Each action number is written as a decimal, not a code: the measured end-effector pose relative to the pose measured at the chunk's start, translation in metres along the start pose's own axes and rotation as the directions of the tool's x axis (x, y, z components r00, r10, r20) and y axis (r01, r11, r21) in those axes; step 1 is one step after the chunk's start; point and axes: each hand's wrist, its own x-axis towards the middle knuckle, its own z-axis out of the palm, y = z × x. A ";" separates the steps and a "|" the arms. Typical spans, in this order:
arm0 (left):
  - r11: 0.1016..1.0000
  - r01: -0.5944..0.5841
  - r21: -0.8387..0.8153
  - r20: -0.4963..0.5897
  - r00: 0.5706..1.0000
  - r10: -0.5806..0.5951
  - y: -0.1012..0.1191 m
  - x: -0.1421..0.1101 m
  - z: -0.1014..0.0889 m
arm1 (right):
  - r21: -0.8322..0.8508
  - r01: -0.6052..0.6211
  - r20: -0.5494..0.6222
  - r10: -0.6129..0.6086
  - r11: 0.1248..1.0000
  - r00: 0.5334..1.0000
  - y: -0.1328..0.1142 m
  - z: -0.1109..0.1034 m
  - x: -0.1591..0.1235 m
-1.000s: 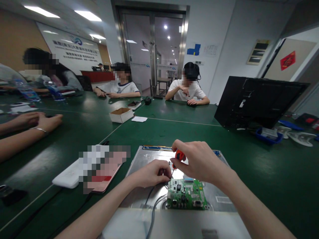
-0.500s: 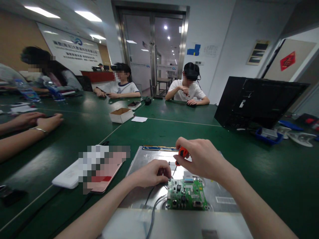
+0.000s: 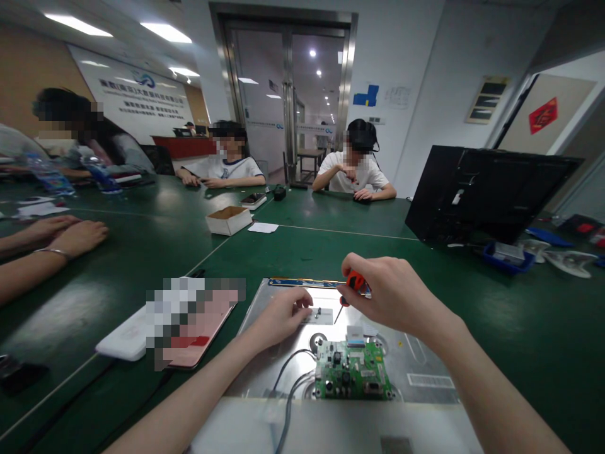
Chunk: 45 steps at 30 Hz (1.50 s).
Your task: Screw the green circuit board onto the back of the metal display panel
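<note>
A screwdriver (image 3: 355, 281) with a red-orange and black handle is held in my right hand (image 3: 394, 296). Its thin shaft points down and left over the bare metal back of a flat panel (image 3: 416, 353), the tip above the surface near a few tiny screws (image 3: 318, 313). My left hand (image 3: 283, 313) hovers just left of those screws, fingers loosely curled and apart, with nothing visible in them. Below both hands a green circuit board (image 3: 352, 371) lies on the panel, a flat white ribbon cable (image 3: 354, 334) at its top edge. Grey cables (image 3: 290, 403) run along its left side.
Left of the panel lie a white phone-like slab (image 3: 125, 334) and a pink phone (image 3: 203, 343). A white open box (image 3: 230, 222) stands farther back. At right are a black monitor (image 3: 486, 192) and a blue tray (image 3: 508, 261). A co-worker's hands (image 3: 75, 239) rest at left; other people sit opposite.
Both hands have moved up from the board's upper left corner. The left hand's fingers have loosened beside the small screws. The screwdriver has lifted away, toward the upper right.
</note>
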 end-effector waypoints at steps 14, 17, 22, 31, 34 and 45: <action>0.977 -0.192 0.091 0.086 0.979 0.185 -0.001 -0.003 0.005 | -0.007 0.003 0.007 -0.003 1.000 1.000 0.000 0.004 0.000; 0.978 -0.179 0.110 0.080 0.982 0.171 0.000 -0.003 0.003 | -0.014 0.004 0.004 -0.004 1.000 1.000 0.001 0.003 0.001; 0.980 -0.136 0.143 0.085 0.988 0.125 0.001 -0.005 -0.001 | -0.037 -0.010 -0.003 0.010 0.999 1.000 0.003 -0.001 -0.001; 0.984 -0.153 0.092 0.075 0.986 0.146 0.004 -0.004 -0.007 | -0.055 -0.020 -0.023 0.019 0.998 1.000 0.007 -0.009 -0.006; 0.992 -0.125 0.003 0.130 0.984 0.124 0.009 -0.003 -0.010 | -0.063 -0.020 -0.026 0.019 0.998 0.999 0.007 -0.012 -0.007; 0.944 0.004 -0.330 0.400 0.906 0.137 0.029 -0.013 -0.015 | -0.060 -0.006 -0.029 0.005 0.998 1.000 0.003 -0.016 -0.010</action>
